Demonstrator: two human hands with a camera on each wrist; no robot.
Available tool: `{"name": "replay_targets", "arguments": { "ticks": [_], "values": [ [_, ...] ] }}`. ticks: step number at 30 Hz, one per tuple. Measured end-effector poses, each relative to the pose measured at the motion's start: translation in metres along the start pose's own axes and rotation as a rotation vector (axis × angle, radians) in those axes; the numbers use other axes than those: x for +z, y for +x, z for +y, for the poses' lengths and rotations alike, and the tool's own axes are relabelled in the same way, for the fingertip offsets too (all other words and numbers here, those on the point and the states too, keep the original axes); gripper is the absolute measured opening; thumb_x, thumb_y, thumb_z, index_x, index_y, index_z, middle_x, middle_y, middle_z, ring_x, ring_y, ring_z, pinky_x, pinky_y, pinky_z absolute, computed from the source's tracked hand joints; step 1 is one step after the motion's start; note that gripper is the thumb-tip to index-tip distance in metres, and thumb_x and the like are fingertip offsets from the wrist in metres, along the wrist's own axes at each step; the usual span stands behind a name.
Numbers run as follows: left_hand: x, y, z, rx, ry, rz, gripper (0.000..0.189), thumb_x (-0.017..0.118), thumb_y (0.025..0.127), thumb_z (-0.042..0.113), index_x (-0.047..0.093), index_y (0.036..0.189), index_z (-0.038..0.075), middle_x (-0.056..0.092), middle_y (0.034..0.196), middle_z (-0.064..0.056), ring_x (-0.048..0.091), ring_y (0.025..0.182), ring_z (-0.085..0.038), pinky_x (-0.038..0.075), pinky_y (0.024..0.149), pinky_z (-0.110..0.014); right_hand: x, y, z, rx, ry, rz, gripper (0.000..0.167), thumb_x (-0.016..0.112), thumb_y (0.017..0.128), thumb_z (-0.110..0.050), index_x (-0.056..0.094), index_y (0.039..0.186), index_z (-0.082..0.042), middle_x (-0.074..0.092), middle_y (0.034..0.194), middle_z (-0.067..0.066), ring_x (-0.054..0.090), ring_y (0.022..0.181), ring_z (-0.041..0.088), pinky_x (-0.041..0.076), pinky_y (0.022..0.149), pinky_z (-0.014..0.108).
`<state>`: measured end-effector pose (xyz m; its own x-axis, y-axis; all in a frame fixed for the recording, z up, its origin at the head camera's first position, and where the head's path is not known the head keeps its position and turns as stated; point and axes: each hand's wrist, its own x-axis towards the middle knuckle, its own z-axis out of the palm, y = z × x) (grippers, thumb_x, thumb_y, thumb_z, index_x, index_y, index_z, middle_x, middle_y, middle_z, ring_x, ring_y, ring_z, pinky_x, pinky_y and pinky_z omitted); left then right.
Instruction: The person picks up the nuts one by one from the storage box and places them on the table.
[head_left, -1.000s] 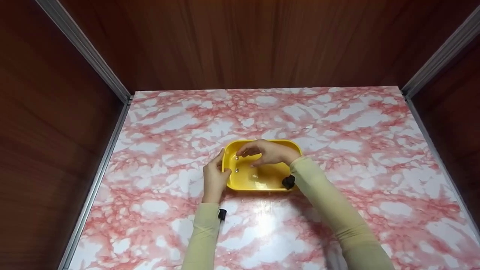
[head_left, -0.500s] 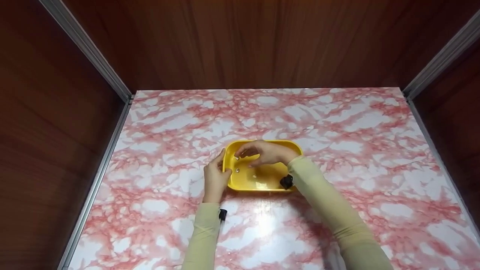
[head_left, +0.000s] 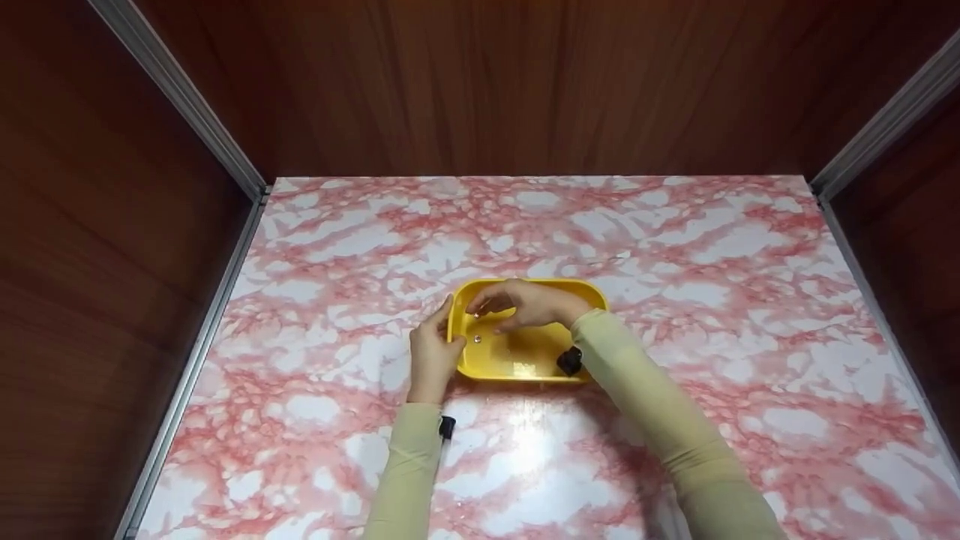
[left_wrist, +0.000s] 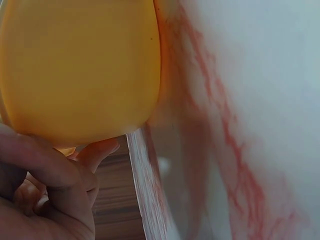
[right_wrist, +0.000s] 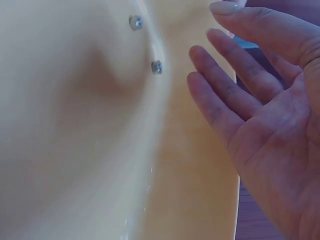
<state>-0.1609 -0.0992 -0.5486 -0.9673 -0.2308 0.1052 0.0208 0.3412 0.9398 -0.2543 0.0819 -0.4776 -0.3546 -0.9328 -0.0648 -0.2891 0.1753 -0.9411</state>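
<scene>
A yellow plastic tray (head_left: 495, 375) with rounded corners sits on the table. My left hand (head_left: 433, 361) grips its left end, thumb over the rim and fingers along the outer wall. In the left wrist view, the tray's wall (left_wrist: 80, 65) fills the upper left, above my bent fingers. My right hand (head_left: 534, 303) hovers inside the tray, fingers slightly bent and apart, holding nothing. Two small silvery nut-like pieces lie on the tray floor at its left end. The right wrist view shows one metal piece (right_wrist: 135, 22) and a second metal piece (right_wrist: 157, 67) close to my fingertips.
The table (head_left: 360, 300) has a red and white marbled top. Dark wood-grain panels (head_left: 465, 90) enclose it at the back and both sides, joined by grey metal profiles (head_left: 187, 97). A small black device (head_left: 571, 361) sits at my right wrist.
My right hand has shifted slightly left, its fingertips now closer to the farther metal piece. My left hand keeps its hold on the tray. The head view has tilted a little.
</scene>
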Motion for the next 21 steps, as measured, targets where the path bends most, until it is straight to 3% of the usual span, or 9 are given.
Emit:
{"name": "replay_targets", "arguments": {
  "ticks": [3,12,19,21],
  "values": [
    [0.000,0.000,0.000,-0.001,0.007,-0.001,0.071,0.065,0.070,-0.018,0.052,0.136,0.003,0.063,0.119,-0.018,0.065,0.097,-0.028,0.054,0.076,-0.028,0.000,0.001,0.002,0.009,0.006,-0.008,0.043,0.057,0.083,0.018,0.055,0.124,0.006,0.053,0.127,0.025,0.043,0.122,0.047,0.030,0.105,0.056],
    [-0.001,0.001,0.002,-0.001,0.035,-0.004,0.071,0.066,0.071,-0.017,0.052,0.137,0.005,0.067,0.109,-0.019,0.066,0.094,-0.027,0.055,0.070,-0.029,0.001,0.004,0.005,0.020,-0.017,-0.014,0.041,0.059,0.084,0.015,0.055,0.123,0.007,0.051,0.127,0.031,0.042,0.121,0.049,0.029,0.105,0.057],
    [0.000,0.001,0.000,0.021,0.041,0.012,0.072,0.068,0.069,-0.019,0.053,0.136,0.003,0.063,0.119,-0.018,0.065,0.096,-0.022,0.054,0.077,-0.028,-0.001,0.012,0.041,0.046,-0.080,-0.027,0.044,0.063,0.083,0.012,0.056,0.126,0.005,0.057,0.127,0.020,0.049,0.121,0.034,0.034,0.105,0.043],
    [0.000,0.000,0.000,0.022,0.045,0.015,0.072,0.068,0.068,-0.018,0.053,0.136,0.003,0.063,0.117,-0.019,0.065,0.096,-0.021,0.054,0.077,-0.028,0.000,0.012,0.042,0.050,-0.083,-0.028,0.044,0.064,0.082,0.011,0.057,0.125,0.004,0.058,0.126,0.019,0.050,0.121,0.034,0.035,0.105,0.043]
  ]
}}
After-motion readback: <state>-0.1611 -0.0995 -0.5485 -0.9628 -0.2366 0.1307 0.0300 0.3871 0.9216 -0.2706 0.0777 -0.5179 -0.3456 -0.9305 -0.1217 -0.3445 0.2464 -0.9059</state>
